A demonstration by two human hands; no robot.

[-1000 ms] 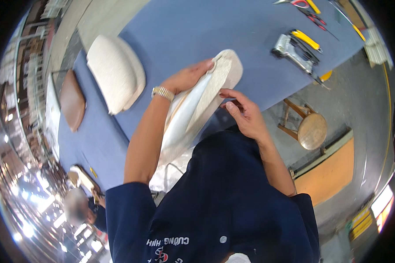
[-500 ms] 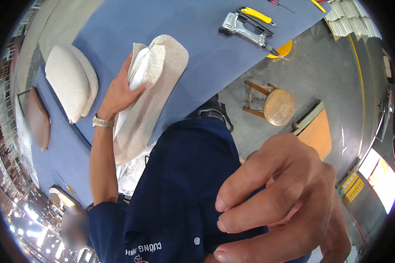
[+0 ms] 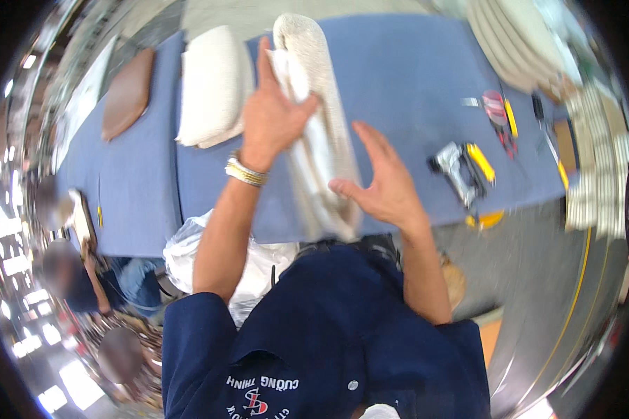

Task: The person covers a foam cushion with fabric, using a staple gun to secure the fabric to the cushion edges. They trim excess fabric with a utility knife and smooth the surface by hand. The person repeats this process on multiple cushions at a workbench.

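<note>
A beige fabric seat cushion (image 3: 312, 52) stands on edge on the blue-covered table (image 3: 405, 77) in front of me. White filling or lining (image 3: 319, 143) shows along its open side. My left hand (image 3: 276, 119) grips the cushion's far half, thumb over the open side and fingers along its left face. By the near right side is my right hand (image 3: 388, 185), open, thumb and fingers apart; its thumb tip overlaps the cushion's edge, and whether it touches is unclear. The cushion's near end is blurred by motion.
Left of the cushion lie cream cushions (image 3: 213, 87) and a brown cushion panel (image 3: 129, 94). A staple gun (image 3: 458, 174), a yellow cutter (image 3: 481, 163) and red-handled pliers (image 3: 496, 112) rest at right. Stacked pads (image 3: 517, 42) stand far right; white plastic (image 3: 189, 248) hangs below the table.
My right hand has come from close before the camera to the cushion's right side. The view has turned toward the table, and the cushion now stands more upright in it, still in my left hand.
</note>
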